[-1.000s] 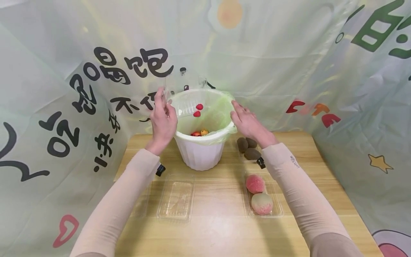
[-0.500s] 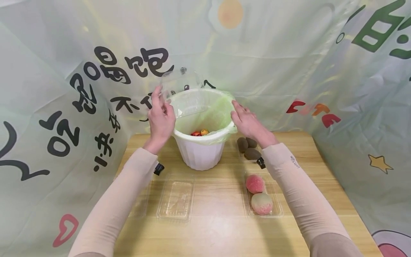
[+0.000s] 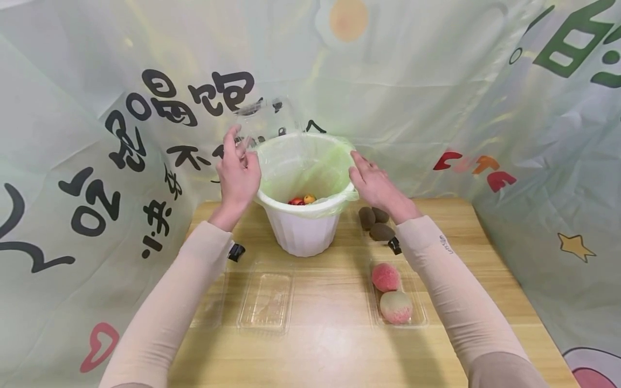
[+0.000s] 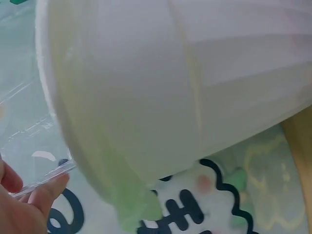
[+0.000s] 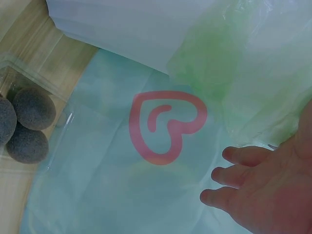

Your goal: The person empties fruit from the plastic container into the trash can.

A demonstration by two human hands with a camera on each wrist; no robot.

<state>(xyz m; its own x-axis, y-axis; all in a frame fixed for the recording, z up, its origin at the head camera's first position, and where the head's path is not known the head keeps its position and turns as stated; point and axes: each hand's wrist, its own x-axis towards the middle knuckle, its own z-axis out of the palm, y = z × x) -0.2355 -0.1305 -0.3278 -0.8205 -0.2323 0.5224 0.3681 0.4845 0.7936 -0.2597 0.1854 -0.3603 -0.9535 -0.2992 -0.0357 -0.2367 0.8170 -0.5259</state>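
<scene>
Shifted left since earlier, the clear container (image 3: 273, 115) overhangs the white bin (image 3: 303, 234) at left, pinched in the left hand (image 3: 237, 173), while the right hand (image 3: 377, 184), fingers straight, touches the right rim and we read "CUTE" (image 3: 485, 163) far right.

Pale sheets (image 3: 412, 113) are hanging on three sides of the wooden table (image 3: 322, 293) before me, displaying black lettering (image 3: 236, 89), a fried-egg motif (image 3: 348, 20) and a yellow star (image 3: 574, 247); soft light is glaring off the wood.
</scene>
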